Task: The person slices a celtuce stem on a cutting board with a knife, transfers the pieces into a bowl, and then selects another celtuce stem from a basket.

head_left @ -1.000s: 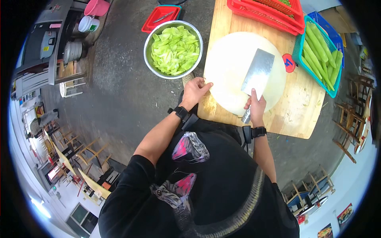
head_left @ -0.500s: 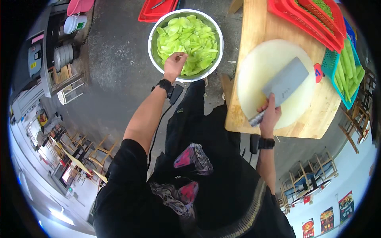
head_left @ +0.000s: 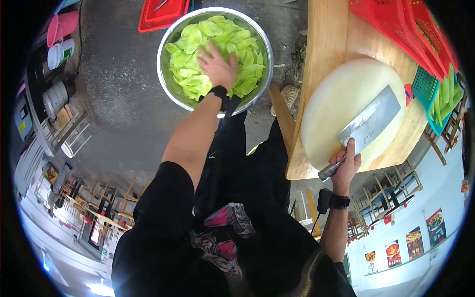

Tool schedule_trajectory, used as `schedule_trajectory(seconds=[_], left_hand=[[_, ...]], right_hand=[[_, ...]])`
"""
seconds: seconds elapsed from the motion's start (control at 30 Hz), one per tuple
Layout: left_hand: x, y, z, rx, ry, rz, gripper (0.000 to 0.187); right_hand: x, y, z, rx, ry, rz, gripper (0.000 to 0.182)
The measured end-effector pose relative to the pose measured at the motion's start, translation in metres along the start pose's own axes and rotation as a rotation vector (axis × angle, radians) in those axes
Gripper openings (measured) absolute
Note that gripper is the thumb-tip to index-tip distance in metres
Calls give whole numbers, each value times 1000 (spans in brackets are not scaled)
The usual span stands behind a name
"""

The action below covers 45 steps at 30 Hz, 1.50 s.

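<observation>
My left hand [head_left: 217, 67] lies on the pale green vegetable slices [head_left: 250, 49], its fingers spread apart. The slices fill a wide metal bowl [head_left: 268, 67] at the top centre. My right hand [head_left: 346, 163] is wrapped round the handle of a cleaver [head_left: 372, 120], with the thumb at the base of the blade. The blade rests flat over a round white cutting board [head_left: 329, 99], pointing up and to the right. Under the board is a wooden table [head_left: 330, 22].
Red baskets [head_left: 383, 22] stand at the table's top right, beside a teal basket [head_left: 424, 89] of long green vegetables [head_left: 445, 99]. A red tray [head_left: 161, 15] lies behind the bowl. Stools [head_left: 74, 138] and buckets [head_left: 60, 53] are at the left.
My left hand has gone from pinched fingers at the slices' near edge to spread fingers further in. The view has shifted, with the bowl now larger. The cleaver stays in my right hand.
</observation>
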State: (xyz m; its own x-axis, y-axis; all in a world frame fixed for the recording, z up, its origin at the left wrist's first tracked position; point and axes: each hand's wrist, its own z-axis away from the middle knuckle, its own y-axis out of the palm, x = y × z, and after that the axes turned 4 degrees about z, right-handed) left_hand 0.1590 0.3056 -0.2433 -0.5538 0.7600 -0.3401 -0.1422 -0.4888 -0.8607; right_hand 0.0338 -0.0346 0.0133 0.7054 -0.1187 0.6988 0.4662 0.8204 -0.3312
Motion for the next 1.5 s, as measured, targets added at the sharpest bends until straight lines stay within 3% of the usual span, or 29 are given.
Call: schedule_trajectory(seconds=[0.07,0.1,0.2,0.23,0.3,0.33,0.37,0.43,0.5,0.57,0.63,0.7,0.8,1.03,1.07,1.1,1.23,1.3,1.43,1.5], left_hand=[[-16,6,9,8,179,3,86],[-20,11,8,8,173,4,86],[-22,13,5,60,471,-39,76],[-18,9,3,58,465,-42,76],[-9,-3,0,168,787,-30,77],[-6,-16,7,209,818,-45,77],[1,-24,12,206,814,-50,77],[21,-39,20,399,783,235,80],[39,-53,31,324,858,75,81],[51,-58,39,212,650,-169,83],[58,-47,39,207,603,-192,81],[62,-35,28,254,852,-310,78],[46,-36,0,277,962,-447,76],[93,-54,-31,172,825,-321,68],[102,-65,-31,153,819,-527,63],[112,-72,-31,153,821,-532,63],[128,-91,-26,198,792,-296,66],[119,-99,-26,232,739,42,69],[94,-85,-44,107,773,49,75],[84,-70,-62,-29,669,-47,80]], right_hand=[[-1,-1,0,19,-25,-1,36],[-1,-1,-1,22,-25,3,36],[-1,0,0,14,-31,-2,36],[-1,1,0,-7,-20,8,36],[-1,-1,0,-23,-7,21,36],[-2,-1,-1,-23,-13,21,36],[-3,-1,-2,-24,-18,22,36],[-2,1,-1,-22,-10,20,37],[-1,2,0,-24,-1,19,38],[0,3,0,-39,-6,30,40],[1,3,1,-39,0,32,41],[0,2,0,-37,1,36,41],[-4,-3,-2,-29,-18,40,36],[-3,0,-2,-17,-26,11,37],[-3,-1,-3,-16,-32,23,37],[-5,-2,-4,-16,-30,19,37],[-6,-4,-4,-8,-31,-8,37],[-5,-3,-3,0,-47,-7,37],[-4,-1,-1,-10,-32,-20,35],[-3,1,-3,-7,-31,-31,34]])
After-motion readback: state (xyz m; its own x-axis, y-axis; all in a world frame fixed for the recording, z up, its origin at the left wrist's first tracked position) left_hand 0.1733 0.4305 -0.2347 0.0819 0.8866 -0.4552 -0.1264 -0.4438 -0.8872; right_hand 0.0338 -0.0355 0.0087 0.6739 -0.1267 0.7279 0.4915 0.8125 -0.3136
